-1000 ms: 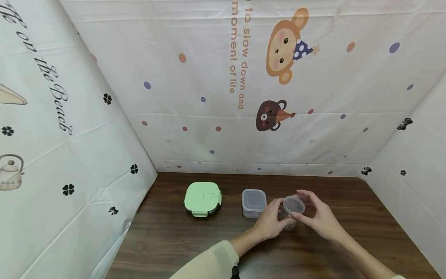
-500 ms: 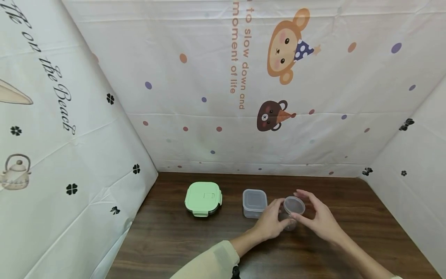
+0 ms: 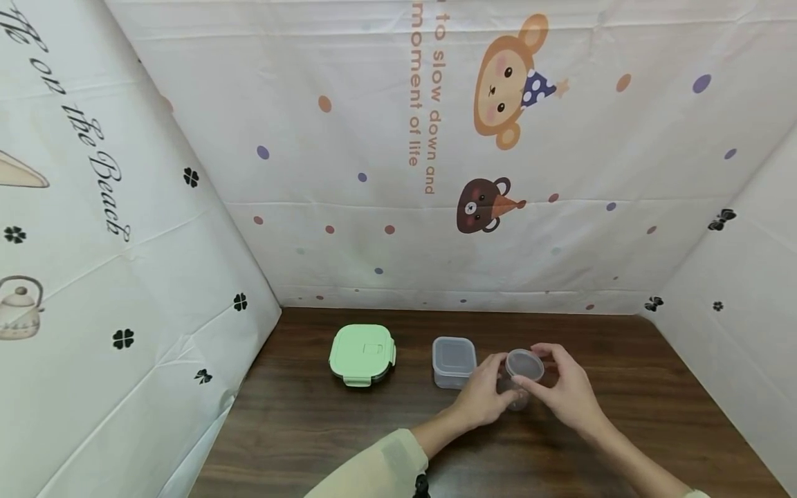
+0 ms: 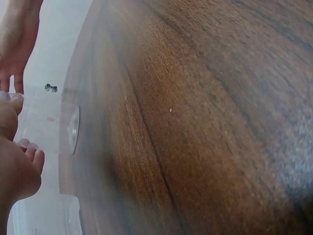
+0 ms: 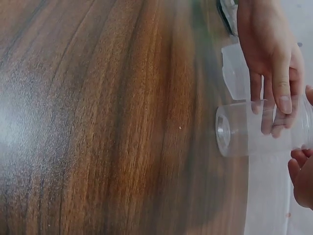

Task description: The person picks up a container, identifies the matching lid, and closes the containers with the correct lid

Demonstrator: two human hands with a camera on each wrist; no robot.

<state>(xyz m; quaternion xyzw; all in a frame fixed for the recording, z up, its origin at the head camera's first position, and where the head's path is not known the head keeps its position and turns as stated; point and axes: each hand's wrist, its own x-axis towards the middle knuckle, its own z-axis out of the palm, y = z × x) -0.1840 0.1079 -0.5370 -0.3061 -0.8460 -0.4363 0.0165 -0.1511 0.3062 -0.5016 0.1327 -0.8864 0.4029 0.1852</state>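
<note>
A tall clear plastic jar (image 5: 234, 131) with a round translucent lid (image 3: 525, 365) stands on the table in the head view. My left hand (image 3: 482, 398) grips the jar's body from the left. Curled around the lid's rim, my right hand (image 3: 569, 387) has its thumb at the near side and its fingers at the far side. In the right wrist view, the left fingers (image 5: 281, 83) show along the jar's wall. The left wrist view catches the jar's base (image 4: 73, 128) and part of both hands. Whether the lid is seated or loose I cannot tell.
Just left of the jar sits a square clear container (image 3: 454, 360) with a translucent lid. Farther left is a light green lunch box (image 3: 362, 354) with side clips. Printed white cloth (image 3: 299, 173) walls the dark wooden table (image 3: 299, 443) at the back and sides.
My right hand has shifted slightly, its thumb sliding left along the near rim of the lid. The left hand and the jar stay in place.
</note>
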